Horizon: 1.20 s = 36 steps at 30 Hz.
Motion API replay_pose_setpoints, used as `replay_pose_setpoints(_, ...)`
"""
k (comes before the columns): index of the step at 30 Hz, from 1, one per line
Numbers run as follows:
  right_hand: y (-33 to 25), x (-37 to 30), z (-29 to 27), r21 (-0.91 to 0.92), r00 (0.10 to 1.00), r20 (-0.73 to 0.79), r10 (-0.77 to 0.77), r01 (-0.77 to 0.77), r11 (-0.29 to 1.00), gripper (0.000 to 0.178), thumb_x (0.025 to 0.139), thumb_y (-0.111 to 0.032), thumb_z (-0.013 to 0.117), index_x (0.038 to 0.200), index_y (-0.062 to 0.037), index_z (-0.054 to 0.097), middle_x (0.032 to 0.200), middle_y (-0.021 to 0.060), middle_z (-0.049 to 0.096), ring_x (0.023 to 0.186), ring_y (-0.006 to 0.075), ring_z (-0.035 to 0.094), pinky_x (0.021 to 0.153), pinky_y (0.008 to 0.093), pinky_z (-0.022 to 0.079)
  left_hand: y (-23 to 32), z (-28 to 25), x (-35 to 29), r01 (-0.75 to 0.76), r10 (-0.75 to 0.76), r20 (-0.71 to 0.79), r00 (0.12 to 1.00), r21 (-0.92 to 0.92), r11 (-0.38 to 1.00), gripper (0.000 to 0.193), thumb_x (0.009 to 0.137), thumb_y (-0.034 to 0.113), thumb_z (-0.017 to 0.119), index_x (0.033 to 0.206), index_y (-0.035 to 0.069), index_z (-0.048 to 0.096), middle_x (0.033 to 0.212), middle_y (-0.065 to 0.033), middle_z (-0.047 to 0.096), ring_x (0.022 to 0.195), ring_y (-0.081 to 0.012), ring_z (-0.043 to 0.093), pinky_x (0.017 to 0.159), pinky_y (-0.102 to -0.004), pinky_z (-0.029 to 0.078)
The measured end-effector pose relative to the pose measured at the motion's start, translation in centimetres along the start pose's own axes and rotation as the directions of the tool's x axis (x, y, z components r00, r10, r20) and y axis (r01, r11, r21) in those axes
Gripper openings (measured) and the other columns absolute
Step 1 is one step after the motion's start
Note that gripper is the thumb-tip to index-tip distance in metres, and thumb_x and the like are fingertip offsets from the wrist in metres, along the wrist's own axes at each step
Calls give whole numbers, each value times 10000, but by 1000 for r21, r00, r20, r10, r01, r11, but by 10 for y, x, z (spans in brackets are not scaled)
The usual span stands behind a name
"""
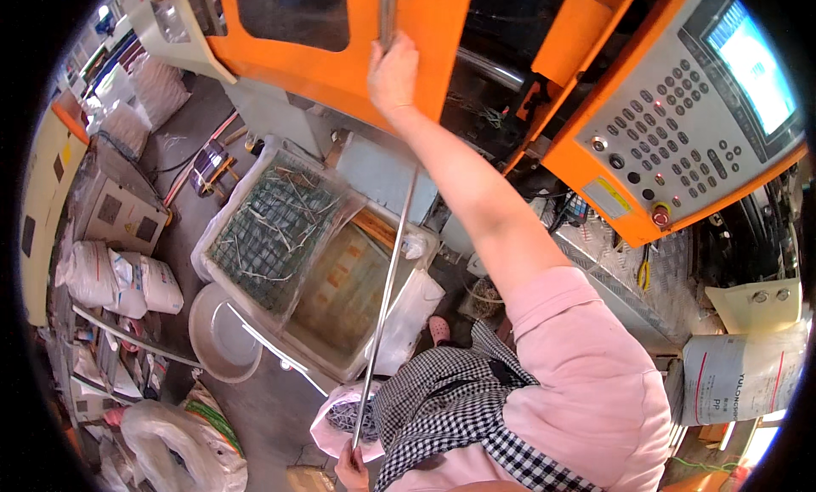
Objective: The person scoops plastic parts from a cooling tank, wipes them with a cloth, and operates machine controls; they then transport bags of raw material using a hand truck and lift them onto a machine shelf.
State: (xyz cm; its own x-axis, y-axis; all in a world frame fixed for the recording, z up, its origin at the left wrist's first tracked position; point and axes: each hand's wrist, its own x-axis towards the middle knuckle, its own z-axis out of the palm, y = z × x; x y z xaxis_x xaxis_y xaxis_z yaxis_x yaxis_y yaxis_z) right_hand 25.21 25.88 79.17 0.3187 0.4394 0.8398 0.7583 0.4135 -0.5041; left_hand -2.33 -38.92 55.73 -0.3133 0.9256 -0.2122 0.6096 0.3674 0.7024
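My right hand (pixel 394 77) is closed around the upright metal handle (pixel 388 11) of an orange machine door (pixel 297 71) with a dark window. The arm stretches forward over a large tub. Low in the view my left hand (pixel 351 471) grips the lower end of a long thin metal rod (pixel 388 292). This rod slants up past the tub's right side, its far end near a grey plate (pixel 374 173) below the door. Beside my left hand stands a pink-rimmed container (pixel 323 437) with greyish pieces in it.
The tub (pixel 246 318) has a green mesh with thin sticks on its left half and murky liquid on its right. A control panel (pixel 671 126) with a lit screen stands right. A round basin (pixel 225 339), white sacks (pixel 123 279) and machines line the left.
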Motion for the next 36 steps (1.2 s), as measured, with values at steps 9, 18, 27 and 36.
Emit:
replay_pose_setpoints(9,-6,0,12,37,999,26,-46,45,998,342,791,-123,572,1040,62,427,912,220,515,871,367,464,786,445,359,110,55,85,-115,119,182,976,-30,993,256,870,130,529,1082,-13,545,797,-203,611,704,-291,606,636,-348,463)
replay_pose_setpoints(18,0,2,15,92,998,4,-69,68,993,374,778,-89,577,1075,50,399,892,191,503,859,345,460,768,447,350,243,181,224,-231,258,136,956,-189,954,223,898,173,476,1077,42,502,795,-250,572,729,-440,552,600,-463,432)
replay_pose_setpoints(27,-5,2,18,158,995,64,-72,61,986,398,776,-114,587,1087,66,414,900,197,502,853,341,454,755,438,339,313,269,320,-299,310,14,950,-234,925,285,918,255,421,1145,86,447,872,-248,583,807,-447,545,653,-512,425)
replay_pose_setpoints(36,1,5,7,171,991,76,-113,99,980,372,780,-86,578,1072,52,396,876,195,489,840,338,454,754,431,341,340,311,349,-322,345,67,936,-229,919,301,891,145,413,1189,100,408,918,-240,583,843,-433,540,693,-509,421)
